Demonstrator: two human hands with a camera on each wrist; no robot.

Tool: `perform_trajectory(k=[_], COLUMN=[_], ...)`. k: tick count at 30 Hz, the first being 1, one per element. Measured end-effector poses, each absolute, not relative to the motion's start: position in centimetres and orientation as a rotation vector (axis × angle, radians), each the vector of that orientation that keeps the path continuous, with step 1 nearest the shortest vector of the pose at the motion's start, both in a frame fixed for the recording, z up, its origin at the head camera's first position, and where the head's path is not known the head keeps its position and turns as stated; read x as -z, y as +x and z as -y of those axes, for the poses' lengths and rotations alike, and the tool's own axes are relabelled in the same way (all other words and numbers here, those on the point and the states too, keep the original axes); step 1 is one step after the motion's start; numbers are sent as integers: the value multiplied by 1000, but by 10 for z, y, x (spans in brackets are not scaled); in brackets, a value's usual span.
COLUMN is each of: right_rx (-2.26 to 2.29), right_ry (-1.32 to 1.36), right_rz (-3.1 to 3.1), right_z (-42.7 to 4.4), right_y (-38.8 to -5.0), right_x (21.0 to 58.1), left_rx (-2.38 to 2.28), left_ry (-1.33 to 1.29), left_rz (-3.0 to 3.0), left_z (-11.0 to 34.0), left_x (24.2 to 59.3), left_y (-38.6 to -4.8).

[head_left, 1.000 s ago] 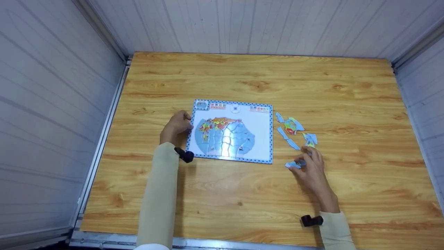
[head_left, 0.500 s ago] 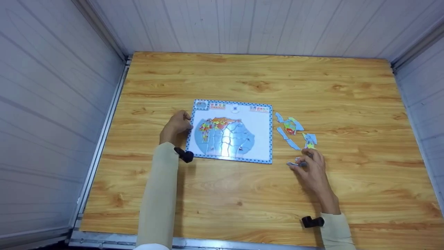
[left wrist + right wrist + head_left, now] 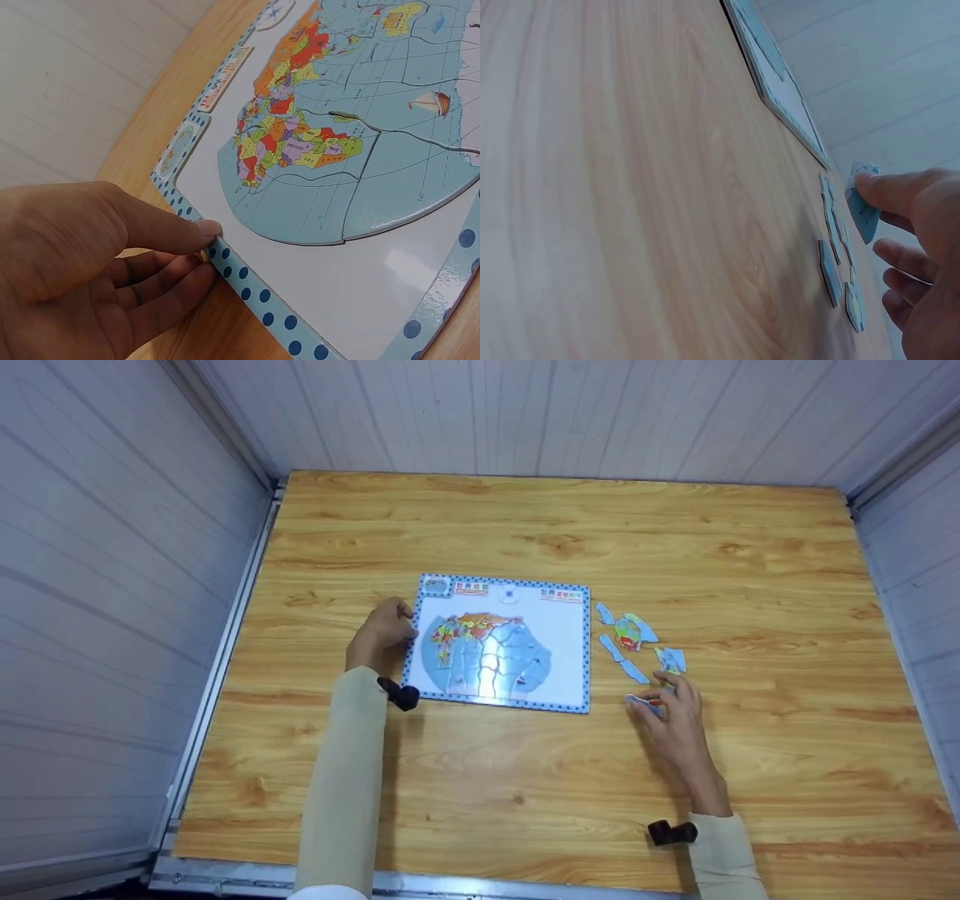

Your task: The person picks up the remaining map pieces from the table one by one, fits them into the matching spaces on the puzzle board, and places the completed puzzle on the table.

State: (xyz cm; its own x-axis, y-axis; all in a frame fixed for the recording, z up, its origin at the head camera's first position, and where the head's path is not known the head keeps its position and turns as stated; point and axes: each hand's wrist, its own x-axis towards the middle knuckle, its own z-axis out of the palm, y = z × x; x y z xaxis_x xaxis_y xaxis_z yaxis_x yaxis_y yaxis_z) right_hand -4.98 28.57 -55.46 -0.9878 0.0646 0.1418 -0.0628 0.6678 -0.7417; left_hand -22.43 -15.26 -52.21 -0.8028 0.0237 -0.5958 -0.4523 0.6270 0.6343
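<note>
A world-map jigsaw board (image 3: 570, 660) with a blue dotted border lies on the wooden table, its left part filled with fitted map pieces (image 3: 469, 656). At the board's left edge my left hand (image 3: 381, 630) grips the border; in the left wrist view the thumb (image 3: 202, 231) lies on top, the other fingers against the edge. Right of the board, my right hand (image 3: 679, 724) pinches a light-blue puzzle piece (image 3: 864, 214) between thumb and fingers, held tilted above the table. Loose pieces lie just beyond that hand, among them a multicoloured one (image 3: 628, 631) and narrow blue strips (image 3: 624, 658).
Another loose piece (image 3: 673, 658) lies close to the right hand's fingertips, which partly cover the pieces near them. Pale panel walls (image 3: 480, 420) stand behind and at both sides of the table (image 3: 517, 802). A metal rail (image 3: 450, 885) runs along its front edge.
The puzzle piece in my right hand has turned between the fingers, with the fingers shifting slightly. My left hand and the board stay where they were.
</note>
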Motion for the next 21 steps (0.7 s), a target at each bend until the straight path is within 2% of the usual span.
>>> perform_trajectory(k=[21], right_rx=[-1285], right_ry=[93], right_rz=[2733], right_z=[-254], right_y=[-70], right_x=[546], left_rx=[-1135], left_ry=[-320], left_rz=[-2279], left_z=[151], left_x=[519], left_y=[-222])
